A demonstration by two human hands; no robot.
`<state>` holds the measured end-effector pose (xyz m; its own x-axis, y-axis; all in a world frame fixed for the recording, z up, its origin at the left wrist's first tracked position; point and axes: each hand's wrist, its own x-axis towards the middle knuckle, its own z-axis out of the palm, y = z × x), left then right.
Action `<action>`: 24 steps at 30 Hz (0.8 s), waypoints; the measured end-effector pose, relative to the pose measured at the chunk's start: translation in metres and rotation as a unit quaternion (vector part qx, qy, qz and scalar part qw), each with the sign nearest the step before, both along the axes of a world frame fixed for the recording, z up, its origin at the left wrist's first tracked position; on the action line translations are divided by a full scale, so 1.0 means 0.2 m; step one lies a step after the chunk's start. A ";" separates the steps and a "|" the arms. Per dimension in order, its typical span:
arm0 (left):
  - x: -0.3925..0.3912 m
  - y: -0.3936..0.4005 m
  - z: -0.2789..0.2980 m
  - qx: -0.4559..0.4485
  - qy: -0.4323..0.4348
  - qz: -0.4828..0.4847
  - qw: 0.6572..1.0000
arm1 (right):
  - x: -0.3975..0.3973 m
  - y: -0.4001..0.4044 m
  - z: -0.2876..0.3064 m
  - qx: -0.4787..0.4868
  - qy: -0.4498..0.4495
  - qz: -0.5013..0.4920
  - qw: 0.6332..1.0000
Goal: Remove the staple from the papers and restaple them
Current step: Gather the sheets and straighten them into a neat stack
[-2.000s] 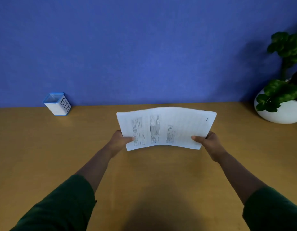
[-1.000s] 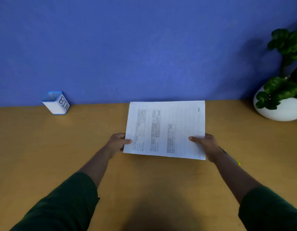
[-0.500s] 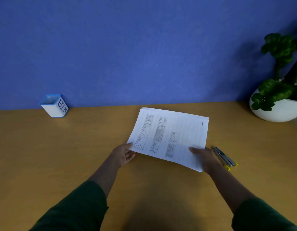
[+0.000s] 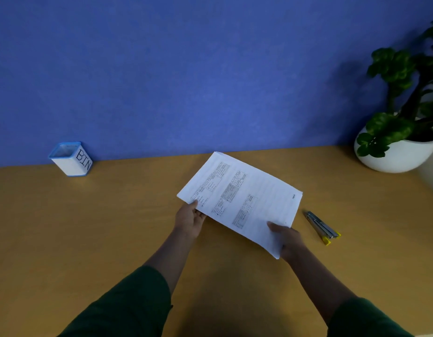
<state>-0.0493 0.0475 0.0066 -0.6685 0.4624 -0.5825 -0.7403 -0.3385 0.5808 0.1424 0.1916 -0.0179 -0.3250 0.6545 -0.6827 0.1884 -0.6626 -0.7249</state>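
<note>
Papers (image 4: 244,203) | left hand (image 4: 190,220) pinches near-left corner, right hand (image 4: 287,238) pinches near-right corner | stapler (image 4: 322,226) just beside | advice: lay sheets flat, locate staple first.

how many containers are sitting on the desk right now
2. A small white bin with a blue rim stands at the far left against the wall; a white plant pot stands at the far right. Nothing shows behind the papers, though they hide some desk.
</note>
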 end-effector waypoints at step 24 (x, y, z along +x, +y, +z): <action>-0.39 0.20 0.32 -0.225 0.396 -0.148 0.878 | 0.00 -0.01 0.09 0.291 -0.342 0.142 0.882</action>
<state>-0.1264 0.0870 0.0706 -0.8356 0.5265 -0.1569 -0.0599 0.1967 0.9786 0.1423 0.1890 0.0006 -0.1753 0.9172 -0.3579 0.8120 -0.0708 -0.5794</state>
